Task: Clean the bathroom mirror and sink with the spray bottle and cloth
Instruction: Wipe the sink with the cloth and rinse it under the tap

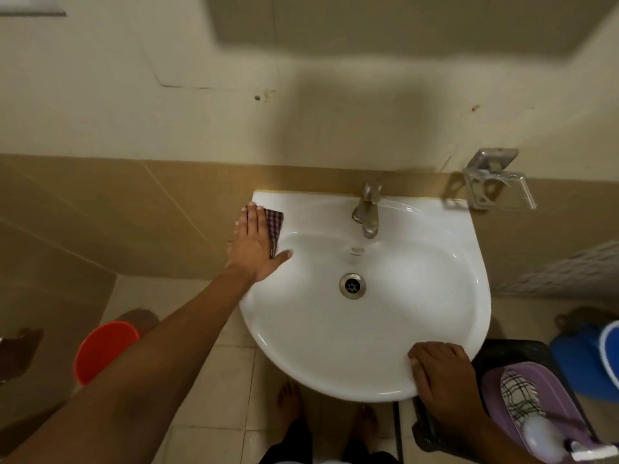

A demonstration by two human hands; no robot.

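A white wall-mounted sink (445, 329) fills the middle of the head view, with a metal tap (366, 209) at its back and a drain (352, 285) in the bowl. My left hand (253, 246) presses flat, fingers straight, on a dark checked cloth (275, 226) at the sink's back left rim. My right hand (438, 373) rests on the sink's front right rim, fingers curled over the edge. A white spray bottle (544, 438) lies in a purple basin (492, 386) at the lower right, beside another checked cloth (517, 395). No mirror is in view.
An empty metal soap holder (495, 182) juts from the wall right of the tap. An orange bucket (104, 349) stands on the tiled floor at left, a blue bucket (582, 360) at right. The purple basin sits on a black stool (509, 353). My bare feet (291, 403) are under the sink.
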